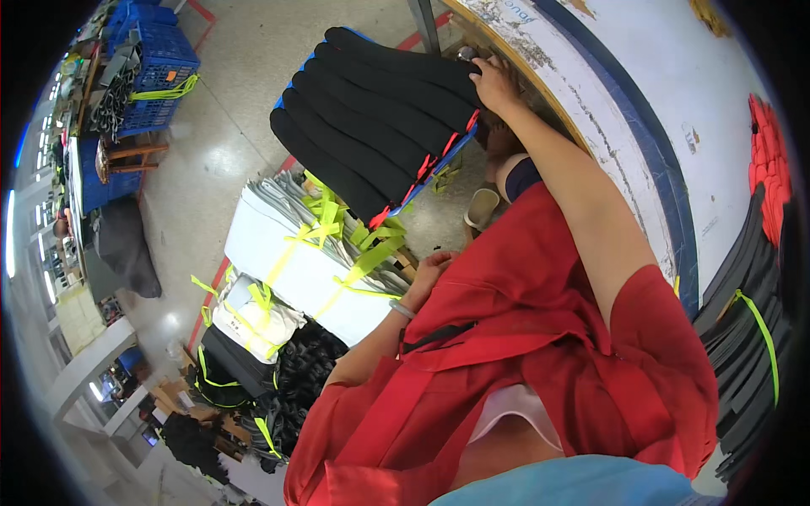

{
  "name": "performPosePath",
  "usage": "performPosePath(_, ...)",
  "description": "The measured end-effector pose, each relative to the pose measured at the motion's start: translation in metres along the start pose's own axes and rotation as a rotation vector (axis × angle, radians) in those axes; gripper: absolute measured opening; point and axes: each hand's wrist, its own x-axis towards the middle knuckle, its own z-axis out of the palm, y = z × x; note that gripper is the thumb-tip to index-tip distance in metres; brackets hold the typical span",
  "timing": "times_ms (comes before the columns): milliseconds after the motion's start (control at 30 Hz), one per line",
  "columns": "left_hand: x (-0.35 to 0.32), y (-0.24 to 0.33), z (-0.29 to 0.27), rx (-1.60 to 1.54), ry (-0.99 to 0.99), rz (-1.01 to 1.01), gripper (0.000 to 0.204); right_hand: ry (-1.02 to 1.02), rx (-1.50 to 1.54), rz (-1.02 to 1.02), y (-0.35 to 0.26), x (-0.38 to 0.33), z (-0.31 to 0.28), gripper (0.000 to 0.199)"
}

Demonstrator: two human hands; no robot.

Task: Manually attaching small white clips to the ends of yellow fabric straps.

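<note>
Hands well apart: my right hand [496, 83] reaches up to the far right end of the long black padded pieces [375, 118], its thumb and fingers at the uppermost one, while my left hand [432, 274] lies low beside my red apron [515, 270]. I can't tell whether the right fingers grip or only touch, since that end is partly covered; the left palm is turned from view, so I can't tell if it holds anything. The black pieces lie side by side across a blue support [432, 184], mostly hidden beneath them, with red bits along their lower right ends. A small round metal part [466, 53] sits just beside my right fingers, too small to make out. Under that forearm, a pale shoe [482, 208] shows in part.

Close on the right, the worn edge of the white counter [666, 76] curves past my arm, its far side cut off by the rim. Near my left hand, a stack of pale sheets [278, 244] tied with yellow strips crowds the lower side. Leftward, the grey floor [240, 76] gives open room between the black pieces and the blue crates [164, 72].
</note>
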Motion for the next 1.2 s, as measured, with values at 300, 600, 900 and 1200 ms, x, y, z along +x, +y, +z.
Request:
performPosePath(300,-0.155,0.287,0.071,0.353,0.445,1.036,0.011,0.291,0.859,-0.486,-0.101,-0.194,-0.234,0.034)
performPosePath(600,-0.267,0.318,0.117,0.679,0.621,1.805,0.033,0.567,1.043,-0.678,-0.035,-0.332,-0.342,0.029)
performPosePath(900,-0.308,0.460,0.245,0.431,0.246,2.523,0.033,1.020,0.578,-1.142,-0.089,-0.381,-0.476,0.028)
performPosePath(1200,-0.412,0.495,0.317,-0.182,-0.107,3.206,0.033,1.411,-0.159,-1.544,-0.066,-0.468,-0.511,0.027)
